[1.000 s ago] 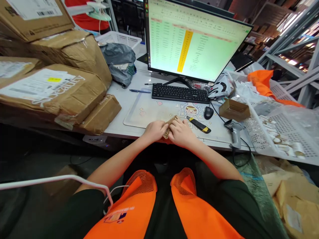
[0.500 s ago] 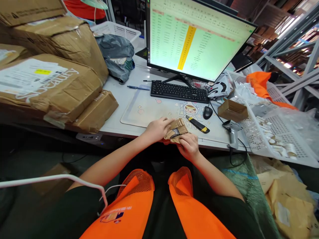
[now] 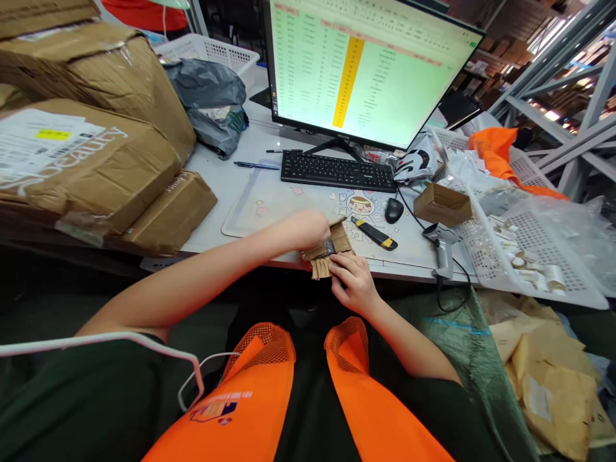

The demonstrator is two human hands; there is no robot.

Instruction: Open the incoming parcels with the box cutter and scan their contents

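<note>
At the desk's front edge lies a small opened cardboard package, its flaps spread and something dark and shiny showing in its middle. My right hand grips the package's near right side, thumb below and fingers on top. Over its far left side is my left hand, smeared by motion, so its fingers cannot be made out. Just beyond the package, a black and yellow utility knife rests on the desk mat.
A keyboard, mouse and monitor stand behind. Large cartons are stacked at left. To the right are a small open box, a barcode scanner and a white basket of rolls.
My left hand has lifted off the package's left edge and moved over it in a quick motion. The package has turned and its flaps are spread wider. My right hand keeps its grip.
</note>
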